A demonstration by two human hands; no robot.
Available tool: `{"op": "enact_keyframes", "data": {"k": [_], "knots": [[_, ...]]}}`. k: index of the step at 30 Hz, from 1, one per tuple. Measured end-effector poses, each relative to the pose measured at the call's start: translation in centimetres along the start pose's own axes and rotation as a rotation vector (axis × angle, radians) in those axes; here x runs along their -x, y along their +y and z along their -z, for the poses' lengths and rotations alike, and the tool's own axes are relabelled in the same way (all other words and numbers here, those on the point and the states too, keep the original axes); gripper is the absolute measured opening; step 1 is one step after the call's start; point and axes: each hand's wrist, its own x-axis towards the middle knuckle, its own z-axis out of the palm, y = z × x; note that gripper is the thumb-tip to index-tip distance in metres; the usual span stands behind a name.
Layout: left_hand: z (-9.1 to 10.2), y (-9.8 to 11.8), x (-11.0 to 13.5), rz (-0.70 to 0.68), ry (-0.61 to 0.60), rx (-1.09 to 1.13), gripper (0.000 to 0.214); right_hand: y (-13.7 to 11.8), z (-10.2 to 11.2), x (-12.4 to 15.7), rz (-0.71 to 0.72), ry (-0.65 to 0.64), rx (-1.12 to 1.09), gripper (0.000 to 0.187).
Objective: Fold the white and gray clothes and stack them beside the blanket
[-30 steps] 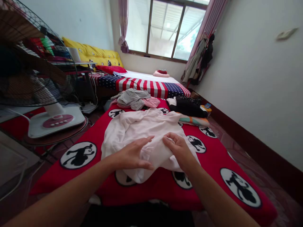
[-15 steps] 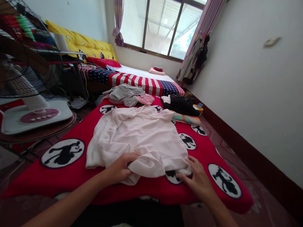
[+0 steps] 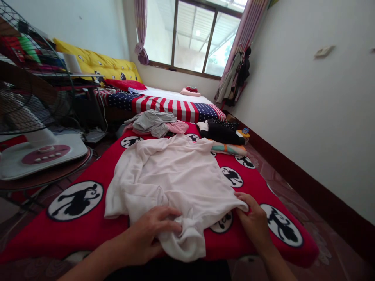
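Note:
A white long-sleeved top [image 3: 181,168] is spread over a red cloth printed with black monkey figures in white circles [image 3: 284,226]. At its near edge, my left hand [image 3: 155,230] is closed on a bunched fold, and the gathered fabric hangs toward me over the red cloth's near edge. My right hand [image 3: 253,220] pinches the near right corner of the top between thumb and fingers, holding it slightly raised. Some of the left fingertips are hidden in the folds.
Grey and pink clothes [image 3: 154,123] lie in a heap beyond the top. To their right are black clothes [image 3: 222,132] and a folded multicoloured cloth [image 3: 227,148]. A fan [image 3: 41,152] stands on a round stool at the left. A bed [image 3: 164,105] is under the window.
My left hand has drawn the near edge of the top toward me, bunching it. My right hand has shifted slightly right, pulling the corner outward. The camera view has tilted slightly.

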Motion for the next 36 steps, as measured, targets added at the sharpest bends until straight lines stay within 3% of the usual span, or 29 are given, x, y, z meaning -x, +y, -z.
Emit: {"op": "enact_keyframes", "data": {"k": [4,10,15,18,21,24,28,30,33,36], "knots": [[0.7,-1.5,2.2,0.040,0.073,-0.351,0.073,1.5,0.3,1.1,-0.083,-0.120,-0.055,0.018],[2.8,-4.7,4.6,0.139,0.203,-0.554,0.063,2.5,0.1,1.6,0.192,-0.201,0.006,0.026],[4.2,-4.2,4.1,0.171,0.198,-0.515,0.052,2.3,0.1,1.0,0.366,-0.201,0.003,0.027],[5.9,-3.2,3.0,0.176,0.067,-0.433,0.039,2.4,0.2,0.6,0.392,-0.251,0.007,0.027],[7.5,-2.9,1.9,0.178,-0.077,-0.292,0.040,2.6,0.3,0.3,0.381,-0.316,0.008,0.028],[8.1,-3.6,1.3,0.272,-0.024,-0.167,0.047,2.6,0.5,0.4,0.342,-0.336,0.005,0.027],[7.7,-5.0,1.3,0.355,0.050,-0.124,0.071,2.3,0.6,0.7,0.289,-0.337,-0.005,0.023],[7.6,-5.0,1.4,0.340,-0.015,-0.153,0.057,2.1,0.6,0.9,0.275,-0.339,-0.015,0.022],[7.9,-3.3,2.1,0.293,-0.102,-0.179,0.014,2.0,0.9,0.9,0.260,-0.354,-0.045,0.019],[9.1,-0.7,3.1,0.253,-0.063,-0.092,0.002,1.6,1.7,0.1,0.224,-0.422,-0.116,0.015]]}}
